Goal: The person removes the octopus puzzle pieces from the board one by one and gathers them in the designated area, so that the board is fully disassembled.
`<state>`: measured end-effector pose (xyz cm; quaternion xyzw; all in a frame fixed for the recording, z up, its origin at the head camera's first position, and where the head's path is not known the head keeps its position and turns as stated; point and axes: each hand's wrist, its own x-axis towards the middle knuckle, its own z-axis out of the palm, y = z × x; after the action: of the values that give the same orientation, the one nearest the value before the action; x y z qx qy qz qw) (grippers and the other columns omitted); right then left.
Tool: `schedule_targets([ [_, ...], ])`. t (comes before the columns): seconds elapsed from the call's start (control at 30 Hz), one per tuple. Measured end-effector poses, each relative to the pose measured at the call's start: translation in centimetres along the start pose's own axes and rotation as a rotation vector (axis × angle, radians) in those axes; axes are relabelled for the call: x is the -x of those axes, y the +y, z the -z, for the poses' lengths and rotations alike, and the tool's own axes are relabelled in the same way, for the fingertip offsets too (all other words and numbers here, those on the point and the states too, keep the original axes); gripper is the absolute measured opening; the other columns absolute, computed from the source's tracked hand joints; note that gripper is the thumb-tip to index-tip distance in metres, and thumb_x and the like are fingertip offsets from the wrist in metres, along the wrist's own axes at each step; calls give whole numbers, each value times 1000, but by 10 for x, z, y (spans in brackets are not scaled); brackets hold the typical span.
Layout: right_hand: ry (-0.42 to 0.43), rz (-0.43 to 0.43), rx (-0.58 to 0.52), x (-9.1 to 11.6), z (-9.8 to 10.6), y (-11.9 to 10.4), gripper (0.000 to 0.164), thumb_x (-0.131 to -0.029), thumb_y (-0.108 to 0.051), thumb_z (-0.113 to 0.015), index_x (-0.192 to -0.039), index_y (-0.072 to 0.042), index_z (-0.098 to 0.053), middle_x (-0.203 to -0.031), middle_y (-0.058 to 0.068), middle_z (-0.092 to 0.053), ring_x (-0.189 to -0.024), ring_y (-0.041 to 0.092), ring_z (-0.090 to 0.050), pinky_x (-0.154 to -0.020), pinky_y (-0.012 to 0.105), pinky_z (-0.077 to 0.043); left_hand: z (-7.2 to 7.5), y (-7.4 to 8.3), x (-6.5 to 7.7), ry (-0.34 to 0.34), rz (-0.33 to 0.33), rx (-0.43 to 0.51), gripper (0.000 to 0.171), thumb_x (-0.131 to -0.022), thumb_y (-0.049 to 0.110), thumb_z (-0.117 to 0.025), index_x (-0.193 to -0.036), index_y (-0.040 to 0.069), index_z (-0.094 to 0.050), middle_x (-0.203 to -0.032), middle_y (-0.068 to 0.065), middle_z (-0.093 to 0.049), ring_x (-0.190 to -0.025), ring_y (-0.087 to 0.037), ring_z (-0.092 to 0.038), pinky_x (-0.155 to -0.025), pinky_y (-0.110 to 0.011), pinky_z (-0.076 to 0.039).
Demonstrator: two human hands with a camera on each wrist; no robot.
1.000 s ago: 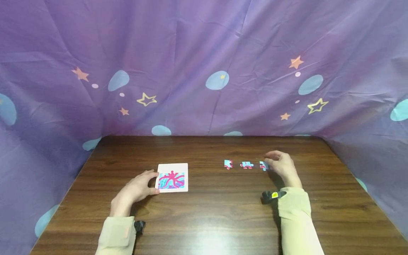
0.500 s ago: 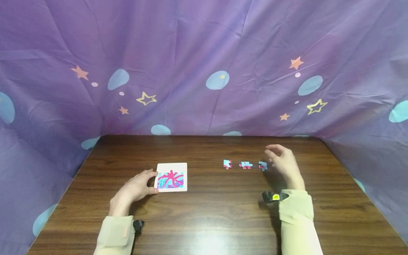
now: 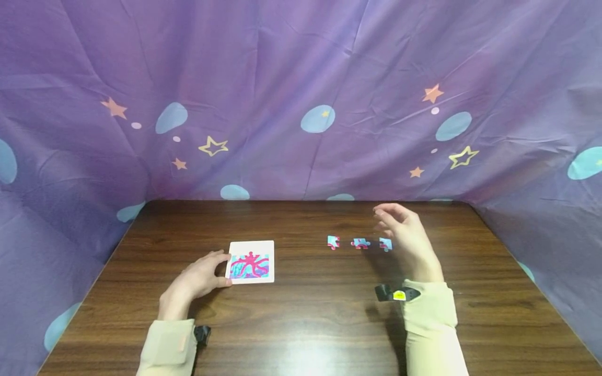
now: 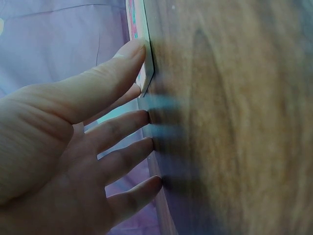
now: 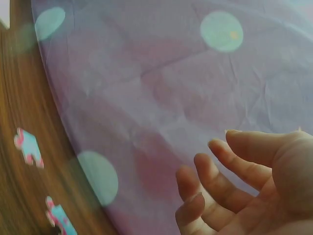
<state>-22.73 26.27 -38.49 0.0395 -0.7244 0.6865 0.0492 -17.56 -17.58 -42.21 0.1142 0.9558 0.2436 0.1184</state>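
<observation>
A white puzzle board lies on the table with a pink octopus picture partly assembled in its lower part. My left hand holds its left side, thumb at the near corner and index finger farther up the edge. In the left wrist view, the thumb presses the board's edge and the other fingertips rest on the table. Right of the board, three blue-and-pink puzzle pieces lie in a row: a left piece, a middle piece and a right piece. My right hand hovers above the right piece, fingers loosely bent, holding nothing visible.
The brown wooden table has a glare spot near its front. A purple cloth with stars and blue ovals hangs behind and along both sides. A black wrist camera sits below the right hand.
My right hand has drawn away from the right piece, rising and moving slightly back to the left, and that piece is now uncovered. The left hand and board have kept their places.
</observation>
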Motion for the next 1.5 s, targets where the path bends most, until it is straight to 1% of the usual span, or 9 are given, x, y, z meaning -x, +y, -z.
schedule_targets([
  [0.23, -61, 39, 47, 1, -22, -15, 10, -97, -16, -61, -104, -10, -66, -92, -1, -66, -75, 12, -65, -67, 23, -55, 0, 0, -1, 2, 1, -4, 62, -84, 21, -76, -137, -1, -52, -147, -28, -38, -136, -47, -31, -107, -65, -26],
  [0.53, -161, 77, 140, 7, -62, -26, 27, -97, -14, -61, -113, 8, -60, -92, -1, -67, -78, 17, -66, -73, 31, -56, -1, 0, 0, 7, -4, -1, 62, -83, 20, -77, -136, -1, -53, -147, -28, -39, -136, -48, -32, -107, -64, -27],
  [0.6, -180, 77, 166, 9, -71, -26, 25, -96, -13, -60, -113, 6, -61, -91, 4, -67, -74, 17, -65, -63, 29, -54, -2, 1, 1, 7, -5, 0, 62, -83, 20, -77, -136, -1, -53, -146, -28, -39, -136, -48, -32, -107, -64, -27],
  [0.73, -212, 88, 192, 12, -88, -26, 20, -96, -10, -59, -111, 3, -64, -89, 9, -65, -69, 16, -62, -54, 26, -51, -2, 1, 2, 7, -6, 0, 61, -83, 20, -77, -135, -1, -53, -146, -28, -39, -135, -48, -32, -106, -65, -27],
  [0.9, -253, 147, 198, 12, -112, -19, 16, -96, -6, -59, -105, 5, -65, -83, 8, -65, -69, 17, -60, -59, 27, -52, -2, 1, 1, 10, -13, -4, 60, -84, 19, -76, -135, -2, -53, -145, -29, -40, -135, -49, -32, -106, -66, -27],
  [1.07, -314, 88, 99, 14, -151, -4, 14, -95, -3, -59, -102, 7, -64, -83, 11, -63, -72, 29, -60, -61, 29, -52, -2, 1, 0, 7, -11, -8, 60, -84, 20, -76, -135, -1, -53, -146, -28, -39, -136, -48, -32, -107, -65, -27],
  [1.27, -426, 83, 171, 7, -193, 22, 17, -95, -7, -59, -103, 7, -65, -88, 27, -63, -78, 47, -61, -59, 39, -55, -1, 0, 0, 7, -3, -10, 61, -84, 22, -76, -136, -1, -53, -146, -28, -39, -135, -48, -32, -105, -67, -27],
  [1.33, -434, 66, 176, 6, -205, 29, 18, -95, -7, -59, -104, 7, -65, -90, 29, -62, -78, 47, -61, -59, 41, -54, 0, 1, 0, 8, -3, -16, 62, -84, 22, -77, -136, -1, -53, -146, -29, -40, -135, -48, -33, -105, -67, -28],
  [1.5, -403, 41, 172, 6, -228, 41, 15, -93, -5, -60, -100, 6, -67, -86, 24, -66, -74, 34, -65, -57, 32, -52, 1, 2, -1, 8, -2, -22, 61, -84, 22, -77, -135, -1, -53, -145, -29, -41, -134, -48, -35, -104, -66, -30],
])
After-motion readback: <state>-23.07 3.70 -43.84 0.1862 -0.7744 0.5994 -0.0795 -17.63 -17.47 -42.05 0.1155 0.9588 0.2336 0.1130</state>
